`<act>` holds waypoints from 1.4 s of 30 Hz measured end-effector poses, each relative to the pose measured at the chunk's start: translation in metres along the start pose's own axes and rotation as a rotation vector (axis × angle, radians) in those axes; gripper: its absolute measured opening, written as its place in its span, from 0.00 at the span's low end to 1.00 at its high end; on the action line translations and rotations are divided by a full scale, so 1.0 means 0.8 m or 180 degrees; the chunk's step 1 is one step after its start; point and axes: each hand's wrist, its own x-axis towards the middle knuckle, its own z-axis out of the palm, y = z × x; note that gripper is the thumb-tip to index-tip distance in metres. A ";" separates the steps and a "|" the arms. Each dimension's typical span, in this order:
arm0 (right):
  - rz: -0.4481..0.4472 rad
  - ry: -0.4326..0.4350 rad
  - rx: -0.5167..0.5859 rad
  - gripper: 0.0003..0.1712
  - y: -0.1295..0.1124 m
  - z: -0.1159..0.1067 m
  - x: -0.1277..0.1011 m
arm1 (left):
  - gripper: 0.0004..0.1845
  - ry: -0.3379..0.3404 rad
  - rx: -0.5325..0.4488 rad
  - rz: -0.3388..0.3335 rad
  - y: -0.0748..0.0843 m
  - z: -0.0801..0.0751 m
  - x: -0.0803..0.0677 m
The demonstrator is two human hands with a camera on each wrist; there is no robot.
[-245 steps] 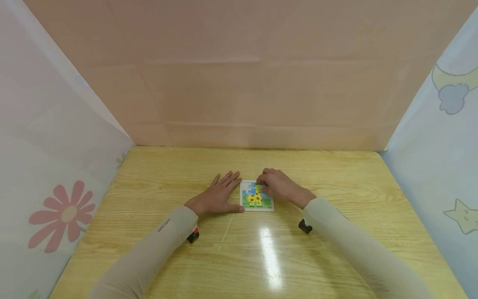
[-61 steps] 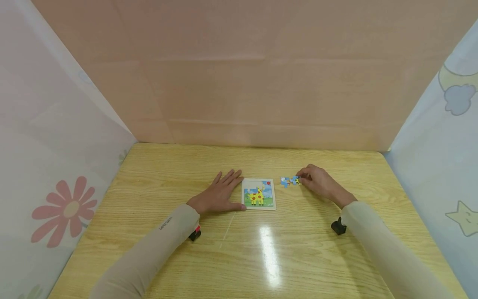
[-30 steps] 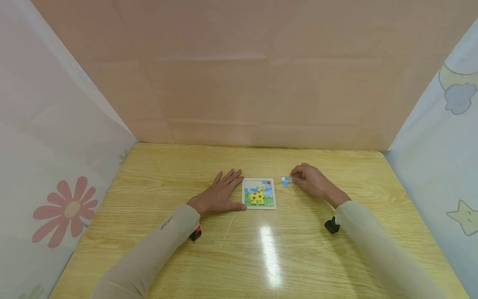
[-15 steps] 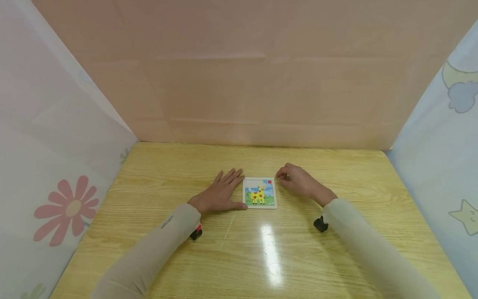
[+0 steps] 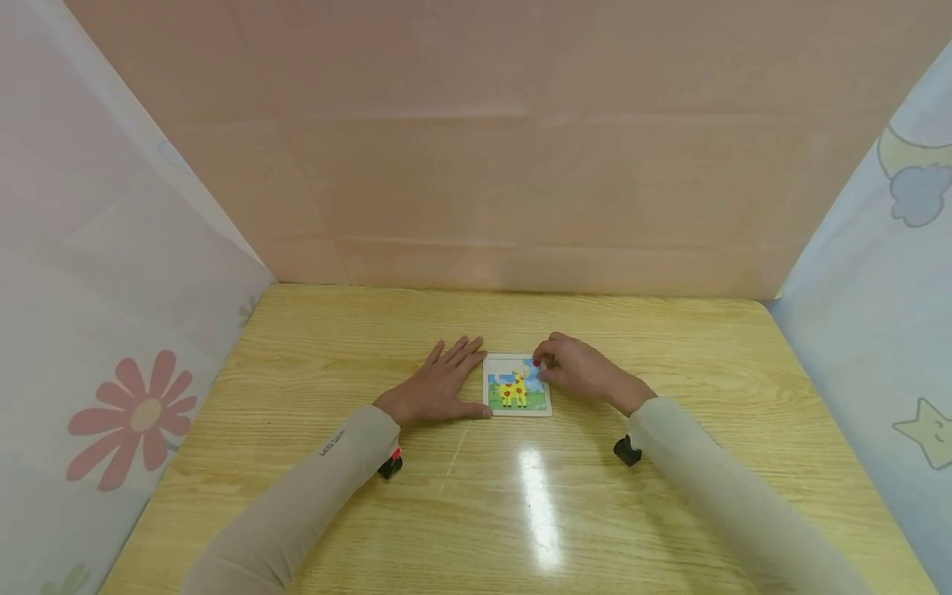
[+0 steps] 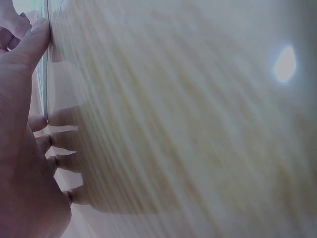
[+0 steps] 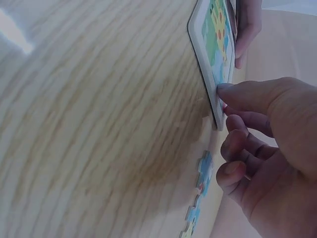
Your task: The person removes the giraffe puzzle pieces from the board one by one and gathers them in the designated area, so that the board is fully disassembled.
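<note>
The left hand [image 5: 435, 388] lies flat with fingers spread on the glossy wooden table [image 5: 312, 463], its thumb against the near-left edge of the small white-framed giraffe jigsaw board [image 5: 516, 388]. The right hand [image 5: 576, 372], fingers curled, pinches at the board's far-right corner. Loose blue puzzle pieces [image 7: 198, 196] lie just beyond its fingers.

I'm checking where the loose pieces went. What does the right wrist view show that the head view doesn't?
Only the right wrist view shows the loose blue pieces lying on the table beside the right hand. Only the head view shows the left hand flat beside the giraffe puzzle board, and the pink backdrop. Both show the board, the right hand and the wooden table.
</note>
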 end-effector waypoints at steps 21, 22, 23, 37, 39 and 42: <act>-0.0021 -0.0086 -0.0352 0.20 -0.018 0.003 0.003 | 0.58 0.0000 -0.0012 -0.0002 -0.001 0.000 0.000; -0.0032 -0.0088 -0.0360 0.19 -0.018 0.003 0.003 | 0.58 -0.0005 -0.0005 -0.0005 -0.001 0.000 0.000; -0.0029 -0.0088 -0.0352 0.19 -0.019 0.003 0.003 | 0.58 -0.0018 0.0001 -0.0014 -0.001 0.000 0.000; -0.0027 -0.0147 -0.0291 0.17 -0.021 0.001 0.004 | 0.58 -0.0026 0.0021 -0.0037 -0.002 0.002 0.002; -0.0035 -0.0168 -0.0317 0.18 -0.021 0.000 0.004 | 0.58 -0.0026 0.0019 -0.0035 -0.003 0.002 0.002; -0.0053 -0.0201 -0.0357 0.20 -0.021 -0.001 0.005 | 0.58 -0.0018 0.0014 -0.0027 -0.003 0.003 0.002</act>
